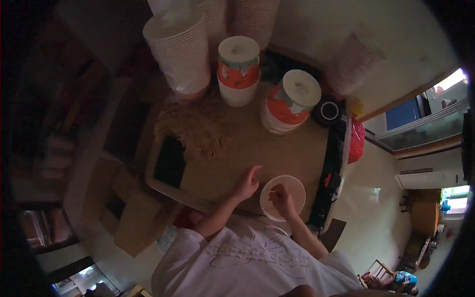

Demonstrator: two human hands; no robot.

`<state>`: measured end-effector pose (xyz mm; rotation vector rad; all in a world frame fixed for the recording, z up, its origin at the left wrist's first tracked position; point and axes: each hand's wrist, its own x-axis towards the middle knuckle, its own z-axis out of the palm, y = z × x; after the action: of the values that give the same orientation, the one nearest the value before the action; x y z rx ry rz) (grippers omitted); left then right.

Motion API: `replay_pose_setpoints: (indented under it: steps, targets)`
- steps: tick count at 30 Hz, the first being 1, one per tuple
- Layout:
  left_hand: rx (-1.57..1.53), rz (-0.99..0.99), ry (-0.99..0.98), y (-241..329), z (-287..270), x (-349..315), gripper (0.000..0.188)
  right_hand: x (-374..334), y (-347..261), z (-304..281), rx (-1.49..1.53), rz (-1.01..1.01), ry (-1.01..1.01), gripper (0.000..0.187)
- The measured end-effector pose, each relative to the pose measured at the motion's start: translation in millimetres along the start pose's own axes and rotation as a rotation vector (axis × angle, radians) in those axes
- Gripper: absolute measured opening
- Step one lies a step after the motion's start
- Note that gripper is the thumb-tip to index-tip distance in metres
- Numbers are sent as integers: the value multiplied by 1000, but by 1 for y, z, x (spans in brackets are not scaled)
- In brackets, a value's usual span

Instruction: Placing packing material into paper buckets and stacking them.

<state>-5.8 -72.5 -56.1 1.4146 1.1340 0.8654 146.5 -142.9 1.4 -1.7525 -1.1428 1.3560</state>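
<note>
A white round paper tub stands at the near edge of the table, its mouth facing up. My right hand is over its mouth with the fingers curled in. Whatever those fingers may hold is too small to make out. Just left of the tub, my left hand hovers above the tabletop, fingers loosely bent and apart, with nothing visible in it. Beyond it, to the left, lies a heap of tan shredded filler. Two printed orange and green tubs, one upright-stacked and one tilted, stand bottom up at the back.
Tall wrapped stacks of white tubs rise at the back left. Near the right edge are a round black object and a red plastic basket. An open cardboard box sits below the table's left side.
</note>
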Motion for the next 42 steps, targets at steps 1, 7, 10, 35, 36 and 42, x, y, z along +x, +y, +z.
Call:
replay_pose_setpoints:
  steps: [1,7,10,35,36,42]
  targets:
    - [44,57,-81,21,-2,1,25,2,20,-2,93,-50,-15,10]
    - [298,283,-210,22,-3,5,20,14,42,10,162,-46,12,11]
    - [312,201,-258,14,-1,6,16,16,48,12,148,-64,45,12]
    - [265,78,-209,26,-7,4,15,4,46,5,273,42,60,19]
    - [264,78,-209,30,-5,7,15,5,45,5,272,43,61,19]
    - [326,308,-337,4,12,13,19,9,52,8,194,-47,94,18]
